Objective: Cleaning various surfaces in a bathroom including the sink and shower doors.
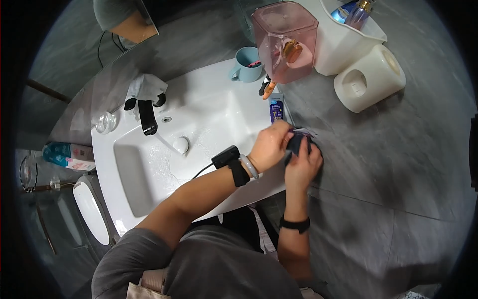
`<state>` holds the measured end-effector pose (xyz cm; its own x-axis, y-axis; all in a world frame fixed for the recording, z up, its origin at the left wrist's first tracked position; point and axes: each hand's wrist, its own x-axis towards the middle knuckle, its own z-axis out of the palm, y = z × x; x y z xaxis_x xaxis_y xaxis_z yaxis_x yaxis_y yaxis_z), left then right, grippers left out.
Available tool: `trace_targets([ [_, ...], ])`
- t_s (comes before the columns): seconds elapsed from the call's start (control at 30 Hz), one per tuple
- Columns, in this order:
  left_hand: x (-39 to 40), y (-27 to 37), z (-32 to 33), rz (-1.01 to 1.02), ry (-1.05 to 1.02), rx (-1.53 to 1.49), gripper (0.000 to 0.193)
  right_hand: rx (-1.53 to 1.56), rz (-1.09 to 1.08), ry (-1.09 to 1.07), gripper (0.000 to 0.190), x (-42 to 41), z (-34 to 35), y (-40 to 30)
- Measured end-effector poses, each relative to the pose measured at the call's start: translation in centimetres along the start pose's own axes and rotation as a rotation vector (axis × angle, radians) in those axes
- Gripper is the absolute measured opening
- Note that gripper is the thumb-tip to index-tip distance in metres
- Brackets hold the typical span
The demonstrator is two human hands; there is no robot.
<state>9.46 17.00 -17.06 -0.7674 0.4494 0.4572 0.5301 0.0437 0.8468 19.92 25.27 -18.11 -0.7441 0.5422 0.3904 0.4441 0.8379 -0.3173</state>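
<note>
At the right edge of the white washbasin [127, 179], both hands meet on a small dark item [296, 143] with a purplish top edge. It may be a cloth or a pouch; the fingers cover too much of it to tell. My left hand [269, 145] pinches its upper left edge, and a bangle circles that wrist. From below, my right hand [303, 166] grips the same item with bent fingers. Just beyond the left hand lies a purple squeeze tube [276, 107] on the basin rim, its lower end hidden by the hand.
Water runs from a black faucet [146, 117] draped with a white cloth [147, 88]. A blue mug [247, 67], a pink translucent box [287, 41] and a white cylindrical holder [369, 80] stand at the back. Left are a glass dish [106, 122] and a bottle [69, 155].
</note>
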Motion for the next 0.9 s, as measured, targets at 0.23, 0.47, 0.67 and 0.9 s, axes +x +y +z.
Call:
trace_targets([
  [0.23, -1.5, -1.8, 1.9, -0.005, -0.114, -0.046, 0.013, -0.277, 0.188, -0.268, 0.043, -4.4, 1.5, 0.5],
  [0.47, -1.6, -2.8, 4.6, -0.117, -0.183, -0.097, 0.014, -0.159, 0.048, -0.375, 0.049, -9.0, -0.5, -1.5],
  [0.67, -1.6, -2.2, 3.2, -0.211, -0.251, -0.046, 0.020, -0.108, -0.317, -0.425, 0.043, -10.9, 1.9, -4.6],
  [0.9, 2.3, -0.5, 0.1, -0.123, -0.472, 0.044, 0.025, 0.460, -0.564, -0.251, 0.036, -6.5, 8.7, -6.6],
])
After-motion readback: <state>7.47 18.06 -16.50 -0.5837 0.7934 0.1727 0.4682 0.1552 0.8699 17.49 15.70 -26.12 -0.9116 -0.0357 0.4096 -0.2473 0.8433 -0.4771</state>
